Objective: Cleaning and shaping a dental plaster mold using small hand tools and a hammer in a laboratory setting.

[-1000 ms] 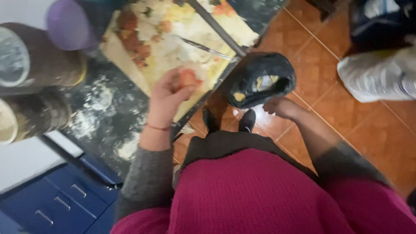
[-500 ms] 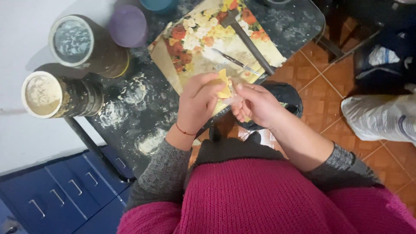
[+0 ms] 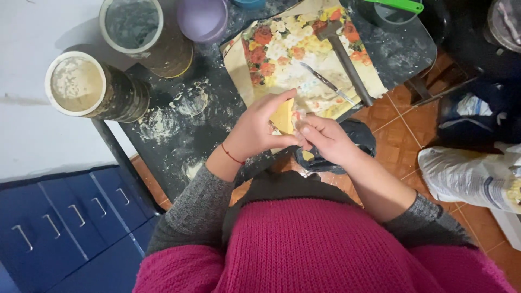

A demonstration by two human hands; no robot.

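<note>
Yellow, that's the colour at the centre: a flat yellow piece of peeled food (image 3: 284, 116) pinched between both hands, held over the near edge of the dark, flour-dusted worktop (image 3: 173, 125). The left hand (image 3: 259, 130), a red thread at its wrist, grips the piece with fingers curled round its left side; the right hand (image 3: 324, 138) closes on it from the right, fingertips touching it. Just below the hands hangs a black plastic bag (image 3: 358, 138), with a yellow scrap showing at its opening. On the worktop lies a floral-printed board (image 3: 282, 59), carrying a thin metal knife (image 3: 325, 83) and a dark-handled hammer (image 3: 347, 59). Containers now: a white-rimmed round tin (image 3: 78, 87) holds pale floury stuff, a second round tin (image 3: 132, 24) holds something grey, and a purple plastic bowl (image 3: 202, 19) sits beside it, contents hard to tell. Blue drawers (image 3: 65, 217) stand at lower left.
</note>
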